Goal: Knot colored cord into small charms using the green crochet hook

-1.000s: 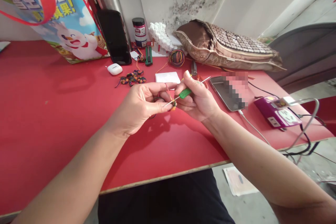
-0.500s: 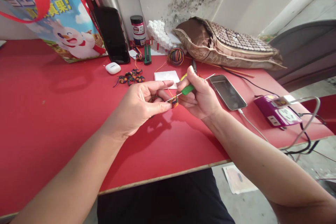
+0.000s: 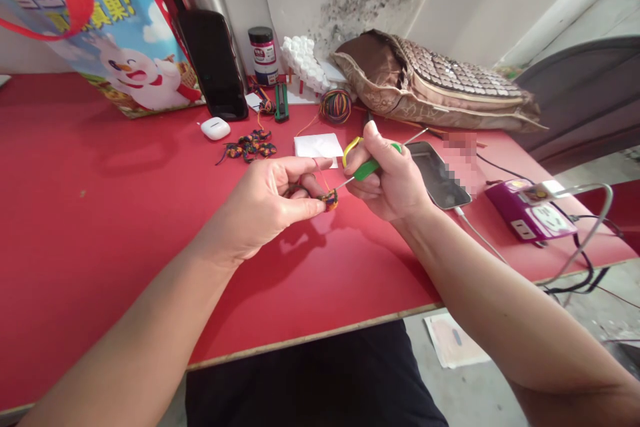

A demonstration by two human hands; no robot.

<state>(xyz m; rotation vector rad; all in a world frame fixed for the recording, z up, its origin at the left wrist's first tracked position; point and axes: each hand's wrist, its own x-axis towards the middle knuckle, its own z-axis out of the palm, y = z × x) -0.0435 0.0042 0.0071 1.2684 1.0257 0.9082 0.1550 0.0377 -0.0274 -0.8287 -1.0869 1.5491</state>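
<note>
Over the red bench [image 3: 125, 213], the left hand [image 3: 270, 203] is pinching the yarn piece [image 3: 331, 200], presumably for steadying; the right hand [image 3: 395, 187] is gripping the hook [image 3: 367, 169], its tip pointing left toward it.

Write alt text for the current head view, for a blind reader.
A person's left hand pinches a small multicolored crochet piece while the right hand holds a green-handled crochet hook, its tip right by the piece. Beyond, on a red table, lie a yarn ball and a white earbud case.
</note>
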